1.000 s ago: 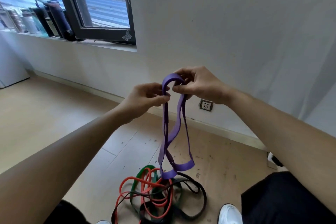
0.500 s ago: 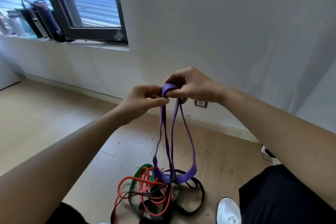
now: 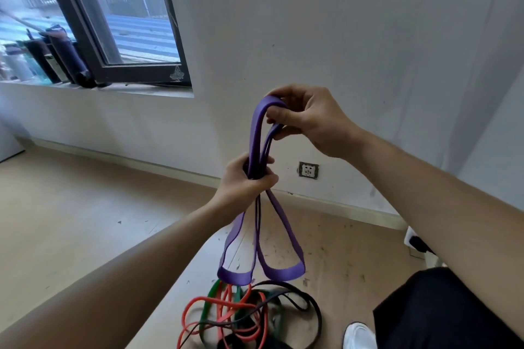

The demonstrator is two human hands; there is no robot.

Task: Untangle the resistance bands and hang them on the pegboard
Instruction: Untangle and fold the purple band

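Above the pale wooden floor (image 3: 71, 207) | wide purple rubber resistance band (image 3: 235, 276), doubled, hanging | right hand (image 3: 309, 119) pinches its top fold; left hand (image 3: 243, 181) grips the strands below | red, green and black bands (image 3: 243, 314) tangled on the floor | none hung; pegboard unseen

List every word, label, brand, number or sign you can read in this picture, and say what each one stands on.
Nothing here can be read as text.
Window frame: a pale triangular emblem, its letters, if any, too small to read.
Bottles on the sill: labels too blurred to read.
Purple resistance band: no print visible.
Wall socket: no markings legible.
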